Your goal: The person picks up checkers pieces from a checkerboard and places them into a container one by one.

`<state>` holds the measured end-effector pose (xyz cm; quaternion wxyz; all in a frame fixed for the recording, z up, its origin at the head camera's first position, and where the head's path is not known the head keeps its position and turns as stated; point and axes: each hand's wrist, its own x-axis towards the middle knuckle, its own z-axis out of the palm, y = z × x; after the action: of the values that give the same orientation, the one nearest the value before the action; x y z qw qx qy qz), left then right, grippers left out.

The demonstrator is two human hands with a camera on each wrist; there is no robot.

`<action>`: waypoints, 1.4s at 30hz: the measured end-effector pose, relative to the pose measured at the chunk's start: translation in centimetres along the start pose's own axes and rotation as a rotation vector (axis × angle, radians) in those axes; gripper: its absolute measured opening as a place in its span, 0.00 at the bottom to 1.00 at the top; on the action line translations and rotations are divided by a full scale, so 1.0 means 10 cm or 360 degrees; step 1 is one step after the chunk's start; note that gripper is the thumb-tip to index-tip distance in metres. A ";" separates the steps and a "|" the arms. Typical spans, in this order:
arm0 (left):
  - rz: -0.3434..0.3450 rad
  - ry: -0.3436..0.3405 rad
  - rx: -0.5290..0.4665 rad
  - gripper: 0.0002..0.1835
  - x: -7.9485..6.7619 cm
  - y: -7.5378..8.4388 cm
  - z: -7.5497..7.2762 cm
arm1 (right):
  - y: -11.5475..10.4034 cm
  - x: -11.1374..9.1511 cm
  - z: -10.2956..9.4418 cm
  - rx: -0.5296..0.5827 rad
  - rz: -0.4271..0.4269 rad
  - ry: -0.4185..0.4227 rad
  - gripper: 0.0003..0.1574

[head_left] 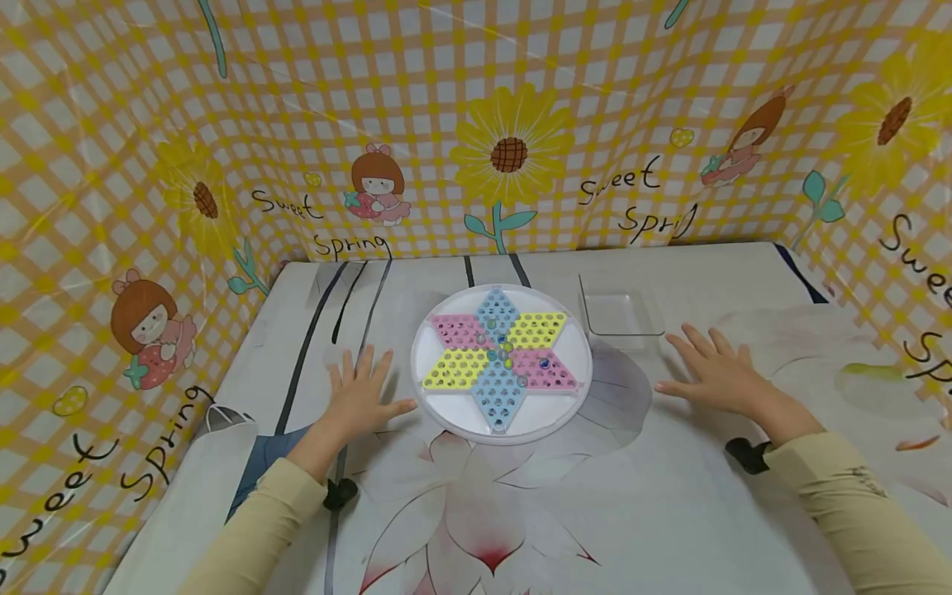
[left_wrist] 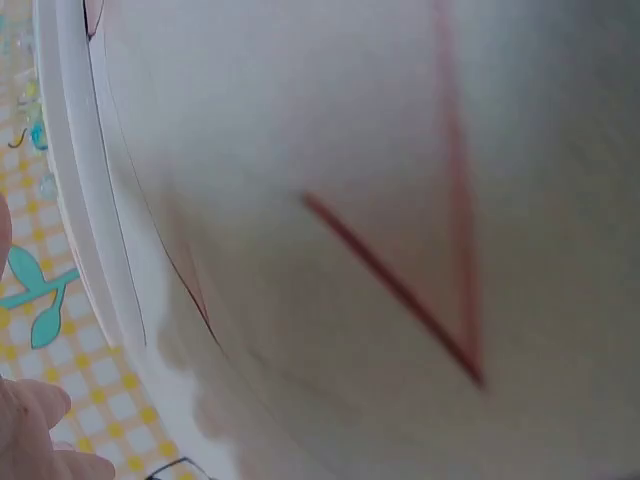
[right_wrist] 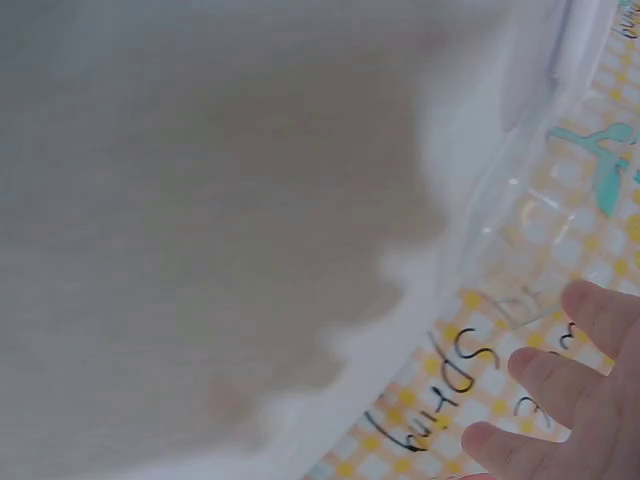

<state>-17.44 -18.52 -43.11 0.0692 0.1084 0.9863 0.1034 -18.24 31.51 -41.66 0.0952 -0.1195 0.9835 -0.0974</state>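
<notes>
All fingers (head_left: 367, 364) spread, left hand (head_left: 360, 401) beside game board (head_left: 449, 411), right hand (head_left: 717, 376) near clear tray (head_left: 623, 314), checked sheet (head_left: 416, 83) behind

The head view looks forward and down from above, far enough back to take in the bench (head_left: 654, 529), left grip (head_left: 360, 401), right grip (head_left: 714, 372) and checked sheet (head_left: 416, 91). The left wrist view, turned sideways, looks closely over the bench, sharing the round board (head_left: 546, 411) at its frame's left edge with the head view; the right wrist view, also close and tilted, shares the clear tray (head_left: 621, 314) at right.
</notes>
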 end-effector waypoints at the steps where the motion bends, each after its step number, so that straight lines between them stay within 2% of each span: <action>1: 0.0011 -0.0013 0.0003 0.51 0.01 0.01 0.01 | -0.03 0.00 -0.02 0.0014 -0.0016 0.0002 0.59; 6: 0.0097 -0.0091 0.0004 0.51 0.06 0.11 0.06 | -0.19 0.02 -0.08 -0.0006 -0.0118 0.0098 0.51; 9: 0.0156 -0.0123 0.0013 0.52 0.08 0.19 0.08 | -0.34 0.04 -0.11 0.0061 -0.0145 0.0142 0.45; 13: 0.0211 -0.0161 0.0014 0.52 0.09 0.30 0.13 | -0.54 0.09 -0.13 0.0174 -0.0156 0.0118 0.39; 20: 0.0235 -0.0210 0.0019 0.51 0.12 0.40 0.16 | -0.84 0.27 -0.01 0.0257 -0.0315 0.0088 0.30; 27: 0.0246 -0.0224 -0.0004 0.49 0.15 0.45 0.19 | -1.08 0.44 0.08 0.0316 -0.0325 0.0031 0.27; 37: 0.0222 -0.0282 -0.0001 0.50 0.21 0.44 0.20 | -1.21 0.62 0.15 0.0432 -0.0359 -0.0061 0.27; 42: 0.0193 -0.0307 -0.0028 0.49 0.22 0.42 0.16 | -1.26 0.68 0.16 0.0498 -0.0319 -0.0144 0.27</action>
<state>-18.51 -13.69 -44.01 0.1583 0.1766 0.9658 0.1051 -21.66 17.50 -41.58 0.1466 -0.2050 0.9341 -0.2528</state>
